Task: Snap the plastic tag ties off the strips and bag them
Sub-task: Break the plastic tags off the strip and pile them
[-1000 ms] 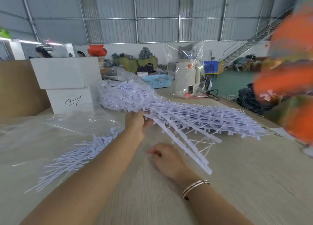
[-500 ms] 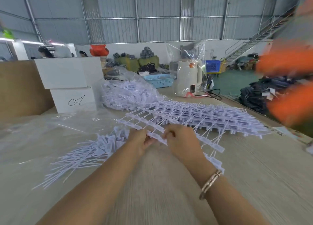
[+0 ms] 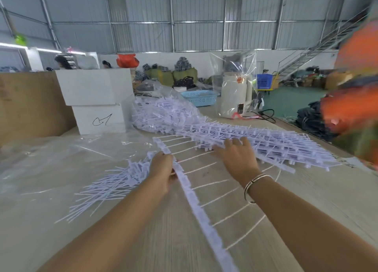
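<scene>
While the left hand [image 3: 163,170] grips one long strip [image 3: 196,202] of white plastic tag ties near its far end, fingers curled round it, the strip runs diagonally from mid-frame down to the bottom edge, with thin tie stems sticking out to the right like comb teeth. Right hand [image 3: 238,156] is flat and spread, fingers straight, resting on the near edge of the big stack of strips [image 3: 266,142] that stretches across the centre right of the frame. It's got a bracelet [image 3: 252,186] on the wrist.

Left of the gripping hand there's a loose pile of snapped-off ties [image 3: 110,184] lying on a clear plastic bag [image 3: 51,165] spread flat over the wooden table [image 3: 306,200]. Further back, centre frame, another heap of strips [image 3: 163,114] sits partly in crinkled clear plastic. Upper left has two stacked white boxes [image 3: 96,99], the lower one with a scribble on it. Behind the stack are a blue basket [image 3: 199,97] and a white appliance [image 3: 235,95] wrapped in clear plastic. Something orange and blurry [image 3: 351,99] fills the right edge, can't tell what it is.
</scene>
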`<act>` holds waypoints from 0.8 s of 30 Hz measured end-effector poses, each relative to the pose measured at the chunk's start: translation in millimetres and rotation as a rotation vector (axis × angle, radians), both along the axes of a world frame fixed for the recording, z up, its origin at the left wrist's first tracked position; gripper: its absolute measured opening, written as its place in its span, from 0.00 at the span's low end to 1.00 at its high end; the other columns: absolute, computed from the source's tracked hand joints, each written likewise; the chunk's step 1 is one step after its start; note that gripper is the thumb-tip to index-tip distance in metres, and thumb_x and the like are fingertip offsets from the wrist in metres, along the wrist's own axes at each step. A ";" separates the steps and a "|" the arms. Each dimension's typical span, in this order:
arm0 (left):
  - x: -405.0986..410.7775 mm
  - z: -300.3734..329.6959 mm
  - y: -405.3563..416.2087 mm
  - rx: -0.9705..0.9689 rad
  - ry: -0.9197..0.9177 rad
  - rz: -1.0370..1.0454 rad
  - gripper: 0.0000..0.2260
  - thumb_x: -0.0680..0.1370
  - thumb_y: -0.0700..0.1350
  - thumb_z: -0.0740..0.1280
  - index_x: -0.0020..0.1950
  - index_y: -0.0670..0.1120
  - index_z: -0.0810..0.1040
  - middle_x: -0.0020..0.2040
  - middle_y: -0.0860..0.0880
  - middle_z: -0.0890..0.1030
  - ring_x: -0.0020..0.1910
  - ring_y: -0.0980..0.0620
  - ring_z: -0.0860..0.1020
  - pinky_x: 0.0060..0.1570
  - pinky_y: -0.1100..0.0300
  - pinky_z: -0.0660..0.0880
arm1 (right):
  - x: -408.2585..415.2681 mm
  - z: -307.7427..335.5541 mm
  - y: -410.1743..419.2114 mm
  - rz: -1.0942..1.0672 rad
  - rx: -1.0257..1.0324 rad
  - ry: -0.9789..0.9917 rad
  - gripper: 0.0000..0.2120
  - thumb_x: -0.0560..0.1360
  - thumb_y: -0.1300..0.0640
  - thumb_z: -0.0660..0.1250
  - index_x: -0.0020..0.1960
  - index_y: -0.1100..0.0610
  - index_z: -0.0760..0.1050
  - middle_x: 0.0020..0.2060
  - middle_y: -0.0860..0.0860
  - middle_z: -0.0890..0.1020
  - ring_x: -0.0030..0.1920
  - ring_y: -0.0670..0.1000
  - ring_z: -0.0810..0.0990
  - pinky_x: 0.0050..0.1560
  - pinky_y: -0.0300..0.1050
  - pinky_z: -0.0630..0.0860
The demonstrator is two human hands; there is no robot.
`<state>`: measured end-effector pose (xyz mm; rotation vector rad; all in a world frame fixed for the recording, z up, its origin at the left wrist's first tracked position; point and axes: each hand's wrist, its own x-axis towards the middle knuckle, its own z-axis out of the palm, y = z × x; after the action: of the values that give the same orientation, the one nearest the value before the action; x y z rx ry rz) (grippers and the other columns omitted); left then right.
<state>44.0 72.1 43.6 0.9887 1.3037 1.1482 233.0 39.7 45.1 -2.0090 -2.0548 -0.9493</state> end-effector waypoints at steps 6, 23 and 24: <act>-53.0 34.8 -7.0 0.016 0.043 0.030 0.11 0.79 0.35 0.56 0.49 0.43 0.77 0.30 0.45 0.71 0.16 0.54 0.70 0.19 0.66 0.68 | 2.2 -1.8 3.2 -0.032 -0.048 0.065 0.14 0.77 0.57 0.60 0.59 0.46 0.77 0.57 0.51 0.74 0.59 0.56 0.72 0.61 0.51 0.63; -89.4 26.5 -59.4 0.249 0.995 -0.817 0.13 0.77 0.40 0.56 0.41 0.48 0.80 0.23 0.54 0.71 0.22 0.58 0.68 0.23 0.66 0.66 | -53.3 -12.3 -48.7 0.223 -0.475 1.834 0.11 0.79 0.58 0.58 0.44 0.58 0.77 0.27 0.49 0.77 0.22 0.47 0.70 0.22 0.37 0.64; -89.4 20.6 -59.1 0.250 1.049 -0.781 0.13 0.78 0.40 0.56 0.43 0.46 0.80 0.26 0.53 0.71 0.23 0.57 0.69 0.24 0.66 0.67 | -55.9 -13.3 -53.2 0.242 -0.503 1.671 0.10 0.79 0.58 0.59 0.46 0.58 0.78 0.27 0.47 0.76 0.23 0.46 0.70 0.23 0.36 0.65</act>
<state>-45.4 13.0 64.2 2.2028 1.3053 0.1208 177.1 -13.5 31.7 -1.4838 -1.3246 1.1054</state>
